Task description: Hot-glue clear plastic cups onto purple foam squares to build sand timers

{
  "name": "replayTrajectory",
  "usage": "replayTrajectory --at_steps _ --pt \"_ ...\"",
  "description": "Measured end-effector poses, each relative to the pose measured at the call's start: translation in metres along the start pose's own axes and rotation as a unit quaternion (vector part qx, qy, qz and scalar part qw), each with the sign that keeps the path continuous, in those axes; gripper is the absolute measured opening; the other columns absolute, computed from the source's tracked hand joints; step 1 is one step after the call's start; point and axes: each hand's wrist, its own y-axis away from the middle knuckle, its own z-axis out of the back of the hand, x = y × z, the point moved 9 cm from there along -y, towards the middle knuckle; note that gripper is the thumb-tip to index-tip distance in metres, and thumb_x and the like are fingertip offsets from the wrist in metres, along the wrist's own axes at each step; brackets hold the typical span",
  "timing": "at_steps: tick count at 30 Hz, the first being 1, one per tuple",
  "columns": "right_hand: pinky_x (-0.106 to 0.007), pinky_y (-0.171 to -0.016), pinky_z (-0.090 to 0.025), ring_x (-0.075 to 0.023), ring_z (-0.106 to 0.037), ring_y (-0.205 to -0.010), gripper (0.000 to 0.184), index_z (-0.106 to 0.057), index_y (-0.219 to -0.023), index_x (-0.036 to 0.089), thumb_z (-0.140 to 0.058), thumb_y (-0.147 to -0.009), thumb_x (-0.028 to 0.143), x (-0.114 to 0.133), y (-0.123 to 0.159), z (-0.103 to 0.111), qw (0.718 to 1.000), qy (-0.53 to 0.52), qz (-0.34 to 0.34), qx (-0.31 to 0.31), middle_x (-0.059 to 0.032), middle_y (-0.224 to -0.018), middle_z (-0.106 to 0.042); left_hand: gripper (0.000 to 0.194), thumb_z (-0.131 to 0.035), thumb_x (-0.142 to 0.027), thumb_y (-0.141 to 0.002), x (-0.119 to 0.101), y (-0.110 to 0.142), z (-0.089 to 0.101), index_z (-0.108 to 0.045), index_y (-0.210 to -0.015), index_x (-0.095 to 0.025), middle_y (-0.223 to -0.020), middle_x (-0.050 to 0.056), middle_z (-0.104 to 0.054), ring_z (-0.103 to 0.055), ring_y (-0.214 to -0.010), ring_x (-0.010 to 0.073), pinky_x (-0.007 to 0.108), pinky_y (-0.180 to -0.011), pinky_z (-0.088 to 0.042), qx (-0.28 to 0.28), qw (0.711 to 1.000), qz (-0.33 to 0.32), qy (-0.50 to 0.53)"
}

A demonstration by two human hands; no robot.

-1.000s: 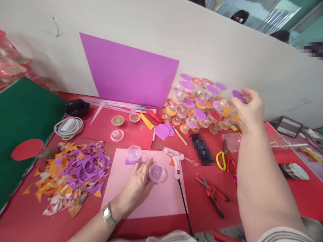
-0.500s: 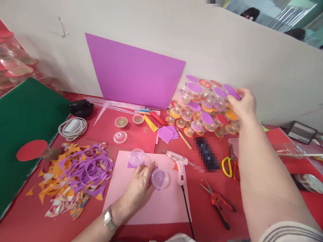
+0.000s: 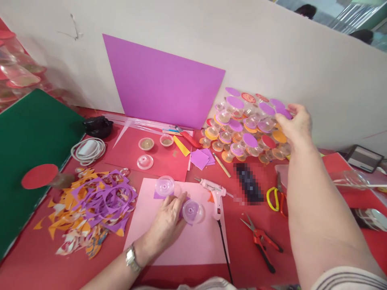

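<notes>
My left hand (image 3: 167, 213) lies on the pink sheet (image 3: 178, 249), fingers stretched out over a purple paper piece. Two clear plastic domed cups sit on purple paper beside it: one cup (image 3: 165, 185) above the fingers, another cup (image 3: 192, 212) to their right. At the back right my right hand (image 3: 298, 125) grips the edge of a purple-topped cup (image 3: 283, 111), thumb on the near side and fingers behind. That cup is on the upper right end of a stack of clear cups (image 3: 249, 122) with purple, orange and red discs.
A pink glue gun (image 3: 216, 195), red-handled pruning shears (image 3: 261, 241) and yellow-handled scissors (image 3: 273, 198) lie on the red table. Left are paper scraps (image 3: 102, 201) and a white cable (image 3: 87, 151). A purple sheet (image 3: 163, 80) leans on the wall behind purple squares (image 3: 199, 158).
The view has shifted slightly. My left hand stays on the purple paper between the cups, and my right hand still holds the purple-topped cup at the stack, with little movement.
</notes>
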Motion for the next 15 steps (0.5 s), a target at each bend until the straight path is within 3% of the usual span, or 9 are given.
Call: replayTrajectory --at_steps 6,12,15 --pt "-0.043 -0.096 -0.046 -0.0266 -0.064 -0.107 0.046 -0.058 -0.116 0.015 -0.065 -0.073 0.027 0.0012 -0.0015 -0.0027 1.000 -0.002 0.004 -0.003 -0.0207 -0.121 -0.067 0.079 -0.056 -0.007 -0.085 0.0015 0.0003 0.0003 -0.020 -0.153 -0.021 -0.120 0.011 -0.069 -0.065 -0.102 0.0278 0.046 -0.088 -0.058 -0.001 1.000 0.007 -0.006" --pt "-0.044 -0.099 -0.046 -0.0297 -0.065 -0.109 0.049 -0.060 -0.115 0.011 -0.068 -0.069 0.026 -0.0004 -0.0034 -0.0002 1.000 0.007 -0.007 -0.013 -0.0232 -0.119 -0.069 0.077 -0.056 -0.009 -0.086 0.0001 0.0004 0.0011 -0.020 -0.154 -0.022 -0.119 0.011 -0.069 -0.065 -0.101 0.0272 0.045 -0.086 -0.058 0.000 1.000 -0.002 -0.005" --pt "-0.045 -0.100 -0.047 -0.0296 -0.066 -0.110 0.050 -0.061 -0.115 0.013 -0.067 -0.068 0.028 -0.0012 -0.0037 -0.0023 1.000 0.011 -0.002 -0.014 -0.0192 -0.118 -0.070 0.075 -0.055 -0.010 -0.087 -0.0008 -0.0001 0.0012 -0.022 -0.153 -0.021 -0.119 0.012 -0.069 -0.065 -0.100 0.0271 0.045 -0.087 -0.058 0.000 1.000 0.003 -0.001"
